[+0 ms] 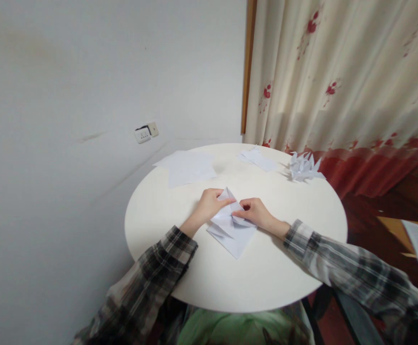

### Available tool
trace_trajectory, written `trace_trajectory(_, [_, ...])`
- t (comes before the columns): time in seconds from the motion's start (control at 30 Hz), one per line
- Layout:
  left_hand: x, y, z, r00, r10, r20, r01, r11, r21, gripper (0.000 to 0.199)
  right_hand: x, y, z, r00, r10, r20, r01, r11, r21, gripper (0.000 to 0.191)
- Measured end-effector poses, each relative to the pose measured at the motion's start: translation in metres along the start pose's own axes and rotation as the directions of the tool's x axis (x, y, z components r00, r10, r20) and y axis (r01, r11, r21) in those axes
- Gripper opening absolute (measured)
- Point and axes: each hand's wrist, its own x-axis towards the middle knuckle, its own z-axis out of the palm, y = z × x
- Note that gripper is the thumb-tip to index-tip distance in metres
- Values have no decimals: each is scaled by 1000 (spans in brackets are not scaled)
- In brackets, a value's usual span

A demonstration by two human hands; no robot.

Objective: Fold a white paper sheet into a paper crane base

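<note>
A partly folded sheet of white paper (pixel 238 239) lies on the round white table in front of me, one corner pointing toward me and a narrower point facing away. On its left edge, my left hand (pixel 211 203) pinches the upper layer, the thumb lying across the fold. From the right, my right hand (pixel 256 211) grips a raised flap with thumb and fingertips. Several creases and lifted layers show between the hands. The fingers partly cover the paper's upper sides.
Flat white sheets (pixel 190 167) lie at the table's back left, with smaller paper pieces (pixel 257 158) at the back. Folded paper shapes with pointed tips (pixel 302 167) cluster at the back right. A wall is left of the table (pixel 158 239); a flowered curtain (pixel 338 86) hangs behind.
</note>
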Motion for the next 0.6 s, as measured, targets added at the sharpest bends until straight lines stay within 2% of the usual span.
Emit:
trace_trajectory(0.1, [-1,3,1,999,25,-20,-25,999,20,24,0,1,0,1000,0,11,0,1000,18,33])
trace_trajectory(0.2, [-1,1,1,998,44,-39,-42,998,41,24,-1,0,1,1000,-11,9,10,994,106,30])
trace_trajectory(0.33, [0,-5,2,997,74,-32,-72,996,48,24,-3,-6,-1,995,-28,-92,49,971,235,28])
trace_trajectory(0.43, [0,-4,1,996,87,-27,-85,994,62,25,-2,-9,-3,989,-45,-139,74,975,210,27])
trace_trajectory(0.6, [0,0,0,997,61,-39,-59,997,55,19,-2,-7,-6,989,-49,-140,70,986,150,22])
